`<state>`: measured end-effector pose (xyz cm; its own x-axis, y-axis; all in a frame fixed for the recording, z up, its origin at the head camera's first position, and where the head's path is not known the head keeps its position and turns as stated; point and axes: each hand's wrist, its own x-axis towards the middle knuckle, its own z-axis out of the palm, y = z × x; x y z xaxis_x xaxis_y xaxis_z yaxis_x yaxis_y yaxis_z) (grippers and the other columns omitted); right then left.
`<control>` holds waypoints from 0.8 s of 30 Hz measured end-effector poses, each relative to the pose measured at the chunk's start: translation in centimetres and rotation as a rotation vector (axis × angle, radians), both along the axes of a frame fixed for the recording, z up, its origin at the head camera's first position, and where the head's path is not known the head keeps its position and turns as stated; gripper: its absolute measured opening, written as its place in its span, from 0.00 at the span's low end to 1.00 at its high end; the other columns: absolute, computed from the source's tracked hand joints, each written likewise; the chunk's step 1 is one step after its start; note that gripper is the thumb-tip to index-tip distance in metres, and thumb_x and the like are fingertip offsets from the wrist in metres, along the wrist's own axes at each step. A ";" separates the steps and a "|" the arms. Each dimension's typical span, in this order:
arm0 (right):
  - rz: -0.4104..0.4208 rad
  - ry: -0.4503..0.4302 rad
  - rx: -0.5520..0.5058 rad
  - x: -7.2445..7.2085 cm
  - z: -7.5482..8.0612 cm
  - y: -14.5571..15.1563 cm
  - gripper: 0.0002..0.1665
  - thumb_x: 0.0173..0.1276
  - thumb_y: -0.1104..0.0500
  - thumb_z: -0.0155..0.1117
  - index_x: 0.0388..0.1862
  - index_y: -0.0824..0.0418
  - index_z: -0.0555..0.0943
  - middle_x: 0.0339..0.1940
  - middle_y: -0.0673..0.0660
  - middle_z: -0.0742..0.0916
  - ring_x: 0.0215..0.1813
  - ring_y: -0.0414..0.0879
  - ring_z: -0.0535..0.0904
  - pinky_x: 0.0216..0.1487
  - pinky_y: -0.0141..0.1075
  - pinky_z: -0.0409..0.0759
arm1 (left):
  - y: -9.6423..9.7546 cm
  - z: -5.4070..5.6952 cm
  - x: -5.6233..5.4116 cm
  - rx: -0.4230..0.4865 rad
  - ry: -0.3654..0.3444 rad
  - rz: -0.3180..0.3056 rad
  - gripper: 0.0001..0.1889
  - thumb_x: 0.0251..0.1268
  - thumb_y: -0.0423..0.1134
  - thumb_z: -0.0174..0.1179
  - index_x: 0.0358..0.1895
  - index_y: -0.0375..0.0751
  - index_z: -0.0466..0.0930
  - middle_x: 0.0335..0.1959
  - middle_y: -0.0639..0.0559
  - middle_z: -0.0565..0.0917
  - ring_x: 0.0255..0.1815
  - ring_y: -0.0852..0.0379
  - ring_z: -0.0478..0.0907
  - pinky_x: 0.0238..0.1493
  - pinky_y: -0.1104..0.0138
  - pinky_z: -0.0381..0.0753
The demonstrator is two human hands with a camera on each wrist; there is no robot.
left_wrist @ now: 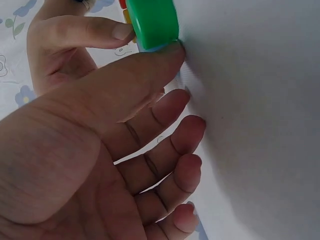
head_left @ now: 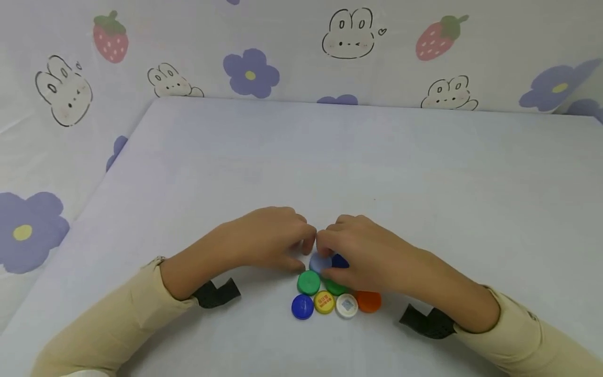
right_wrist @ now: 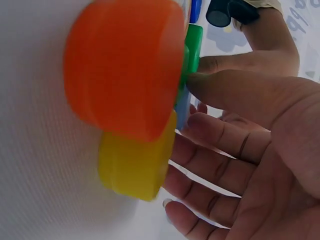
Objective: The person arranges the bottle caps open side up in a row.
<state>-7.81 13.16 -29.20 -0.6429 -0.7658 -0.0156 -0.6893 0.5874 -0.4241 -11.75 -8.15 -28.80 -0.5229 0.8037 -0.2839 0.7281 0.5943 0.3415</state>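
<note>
Plastic bottle caps lie in a stacked-row pattern on the white tabletop. My right hand (head_left: 365, 251) pinches a light blue bottle cap (head_left: 320, 263) between thumb and index finger, at the far side of the group. A dark blue cap (head_left: 340, 261) shows partly under this hand. My left hand (head_left: 268, 238) is beside the light blue cap on its left, fingers loosely bent, its thumb tip right at the cap's edge. Just nearer lie one green cap (head_left: 308, 283) and a second green cap (head_left: 335, 286), partly covered by the right hand. A yellow cap (right_wrist: 137, 165) shows in the right wrist view.
The near row holds a blue cap (head_left: 302, 307), a yellow cap with red print (head_left: 324, 302), a white cap (head_left: 347, 306) and an orange cap (head_left: 369, 301). Black straps (head_left: 216, 294) stick out by both wrists. A patterned cloth (head_left: 292, 47) hangs behind the table.
</note>
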 end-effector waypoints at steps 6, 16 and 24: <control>-0.015 -0.015 -0.004 -0.1 0.0 -0.1 0.08 0.62 0.60 0.76 0.35 0.51 0.83 0.33 0.41 0.83 0.41 0.41 0.75 0.46 0.42 0.73 | 0.7 0.1 -0.6 0.041 -0.064 -0.030 0.05 0.59 0.37 0.70 0.37 0.46 0.85 0.30 0.61 0.81 0.35 0.59 0.76 0.41 0.66 0.76; 0.020 -0.017 -0.067 -0.4 -0.5 -0.5 0.08 0.62 0.61 0.75 0.33 0.52 0.82 0.30 0.39 0.83 0.36 0.39 0.73 0.44 0.40 0.73 | 0.3 0.1 -0.7 0.064 -0.141 -0.017 0.05 0.59 0.35 0.71 0.36 0.46 0.85 0.29 0.62 0.81 0.33 0.62 0.74 0.40 0.69 0.76; 0.000 0.003 -0.059 -0.2 -0.6 0.0 0.08 0.61 0.60 0.75 0.34 0.51 0.83 0.31 0.39 0.83 0.36 0.38 0.74 0.45 0.42 0.74 | 0.7 0.0 -0.9 0.099 -0.153 -0.037 0.05 0.59 0.35 0.71 0.35 0.45 0.84 0.29 0.61 0.81 0.33 0.61 0.74 0.41 0.69 0.76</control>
